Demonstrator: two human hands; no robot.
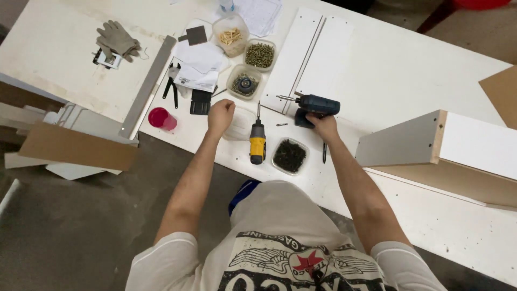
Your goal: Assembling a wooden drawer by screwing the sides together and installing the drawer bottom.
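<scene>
The right hand (323,126) is closed around the grip of a dark blue drill (315,106) that lies on its side on the white counter (409,70), its bit pointing left toward the edge of two flat white panels (312,54). The left hand (221,115) is curled into a loose fist beside a clear plastic tub (239,125); whether it pinches anything small I cannot tell. Between the hands a yellow and black screwdriver (257,141) lies with its tip pointing away from the person, and just to its right sits an open tub of dark screws (290,155). The likeliest trouble, as I judge it, is crowding: if the drill is lifted or swung, the forearm could brush the tub of screws, which sits near the counter's front edge, and tip them onto the floor. A black pen (324,152) and a loose screw (281,124) lie close to the right wrist and could roll or be knocked off the same way. The bare bit also points toward the left hand's side of the counter, so a squeeze of the trigger while the drill still lies flat could make it skid or bite into the panel edge. Further back, tubs of brass screws (259,54), wooden dowels (230,36) and a round fitting (245,83) stand close together, and a red cup (161,118) sits near the edge by a long grey strip (148,86); a careless reach could upset any of them. The work gloves (116,39) lie unused, well apart, so both hands are bare near the bit.
</scene>
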